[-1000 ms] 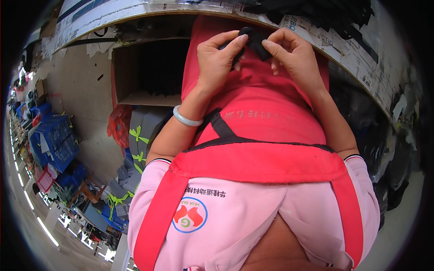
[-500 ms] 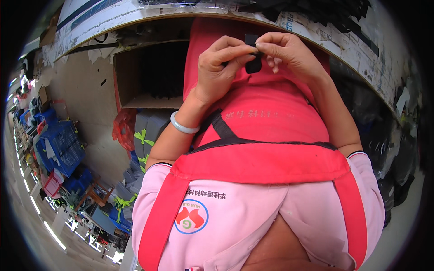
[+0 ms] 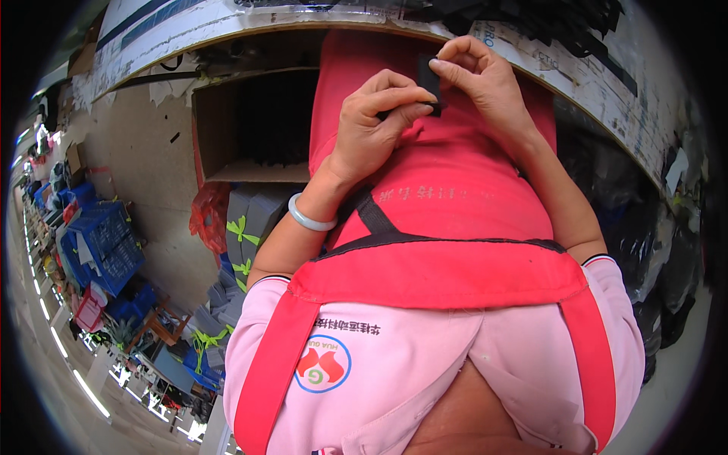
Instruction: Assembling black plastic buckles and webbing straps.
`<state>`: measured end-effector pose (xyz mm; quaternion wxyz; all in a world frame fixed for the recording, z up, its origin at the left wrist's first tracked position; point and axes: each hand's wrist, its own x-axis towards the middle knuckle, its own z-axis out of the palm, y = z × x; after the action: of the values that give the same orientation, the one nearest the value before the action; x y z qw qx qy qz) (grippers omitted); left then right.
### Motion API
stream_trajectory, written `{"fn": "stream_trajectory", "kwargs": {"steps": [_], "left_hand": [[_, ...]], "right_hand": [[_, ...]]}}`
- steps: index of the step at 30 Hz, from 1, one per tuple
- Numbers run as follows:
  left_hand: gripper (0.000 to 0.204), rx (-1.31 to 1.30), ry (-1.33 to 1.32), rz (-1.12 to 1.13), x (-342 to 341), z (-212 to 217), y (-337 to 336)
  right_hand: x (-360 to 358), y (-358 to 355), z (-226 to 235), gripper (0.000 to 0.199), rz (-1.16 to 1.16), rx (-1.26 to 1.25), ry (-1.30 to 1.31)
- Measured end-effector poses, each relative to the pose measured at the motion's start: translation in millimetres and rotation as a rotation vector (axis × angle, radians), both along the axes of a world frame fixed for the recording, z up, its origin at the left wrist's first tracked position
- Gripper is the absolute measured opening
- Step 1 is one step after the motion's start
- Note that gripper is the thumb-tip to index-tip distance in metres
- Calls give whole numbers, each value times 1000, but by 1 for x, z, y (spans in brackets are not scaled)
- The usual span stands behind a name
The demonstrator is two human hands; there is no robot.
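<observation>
Above my lap, both hands work on small black strips that look like fabric. My left hand [image 3: 379, 125] pinches a short dark piece [image 3: 435, 110] between thumb and forefinger; most of it is hidden by the fingers. Higher up and to the right, my right hand [image 3: 485, 83] is closed at thumb and fingertip on the edge of a flat black strip [image 3: 427, 73]. Whether the two pieces are joined, I cannot tell. Behind them lies my red apron [image 3: 462, 197]. A pale bangle circles my left wrist.
The worn edge of a worktable [image 3: 250, 32] curves just beyond my hands, with a heap of black strips [image 3: 561, 23] on it. Under it at left is an open cardboard box [image 3: 250, 171] with dark contents. Grey bundles with green ties [image 3: 254, 208] stand beside my left arm.
My hands have drawn apart: the right one rose away from me with the strip, and the left one came slightly nearer. The black end hanging below the fingers no longer shows there.
</observation>
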<state>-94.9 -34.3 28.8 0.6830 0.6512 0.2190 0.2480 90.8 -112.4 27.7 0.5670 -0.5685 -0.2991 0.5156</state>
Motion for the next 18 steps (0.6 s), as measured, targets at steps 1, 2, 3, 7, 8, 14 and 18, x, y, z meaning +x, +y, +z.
{"fn": "stream_trajectory", "kwargs": {"steps": [1,2,3,7,8,14,18], "left_hand": [[17,1,3,5,-3,1,1],[16,22,12,-40,-4,1,4],[15,43,23,-84,-8,2,8],[16,144,428,-172,-58,20,47],[23,168,483,-24,-74,21,55],[63,-72,341,164,-83,32,52],[71,-133,151,-33,-41,12,27]], "right_hand": [[-1,3,-5,16,-46,1,-34],[0,6,-12,18,-25,-4,-15],[-4,5,-16,18,-24,-2,-13],[-22,9,-10,24,246,-28,62],[-23,9,-10,23,293,-81,64],[-31,13,-2,21,416,-132,-143],[-43,24,11,17,512,-35,-154]]}}
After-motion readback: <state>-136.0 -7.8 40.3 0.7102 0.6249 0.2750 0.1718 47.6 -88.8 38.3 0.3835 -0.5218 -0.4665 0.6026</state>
